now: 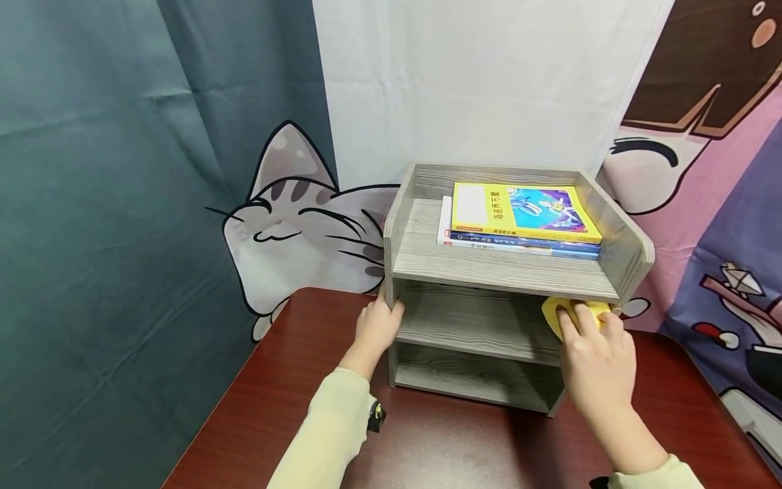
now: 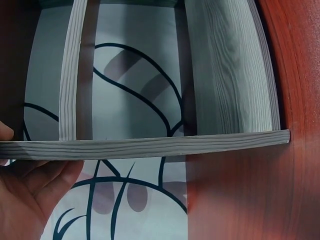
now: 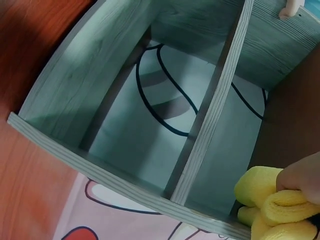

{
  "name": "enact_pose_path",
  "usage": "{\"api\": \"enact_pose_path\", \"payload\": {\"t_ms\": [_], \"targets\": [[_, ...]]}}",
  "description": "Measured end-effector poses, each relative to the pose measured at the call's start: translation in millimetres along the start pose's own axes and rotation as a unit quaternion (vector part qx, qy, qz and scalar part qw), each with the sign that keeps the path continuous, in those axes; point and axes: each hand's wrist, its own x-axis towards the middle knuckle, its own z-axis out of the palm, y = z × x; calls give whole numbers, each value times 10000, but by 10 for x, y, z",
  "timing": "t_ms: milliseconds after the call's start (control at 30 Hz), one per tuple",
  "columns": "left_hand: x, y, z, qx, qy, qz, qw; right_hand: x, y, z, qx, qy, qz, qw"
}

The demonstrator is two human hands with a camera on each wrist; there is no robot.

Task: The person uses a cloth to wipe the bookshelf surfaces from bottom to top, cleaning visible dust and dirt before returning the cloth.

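A grey wood-grain shelf unit [image 1: 476, 316] with three levels stands on the table. My left hand [image 1: 376, 326] grips the front edge of its left side panel, just below the top board. In the left wrist view, the thumb and fingers of that hand [image 2: 30, 200] lie on both sides of the panel. My right hand [image 1: 599, 367] holds a folded yellow cloth [image 1: 552, 316] against the upper right of the unit, under the top board. From the right wrist, the bunched cloth [image 3: 285, 205] overlaps the right panel's edge; part of the hand is out of frame.
A stack of books, with a yellow-covered book [image 1: 525, 212] uppermost, lies on the unit's top level. The reddish-brown table [image 1: 293, 380] extends around the unit. Printed curtains [image 1: 489, 81] with a cartoon cat hang close behind it.
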Motion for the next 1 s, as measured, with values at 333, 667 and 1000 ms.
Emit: {"api": "enact_pose_path", "payload": {"t_ms": [333, 667, 1000], "targets": [[-6, 0, 12, 16, -68, 8, 10000, -85, -73, 105, 188, 309, 148, 9992], [6, 5, -2, 18, -39, 9, 10000, -134, -105, 174, 204, 121, 271, 9993], [5, 0, -15, 26, -13, 52, 10000, -213, -146, 253, 233, -57, 455, 9987]]}}
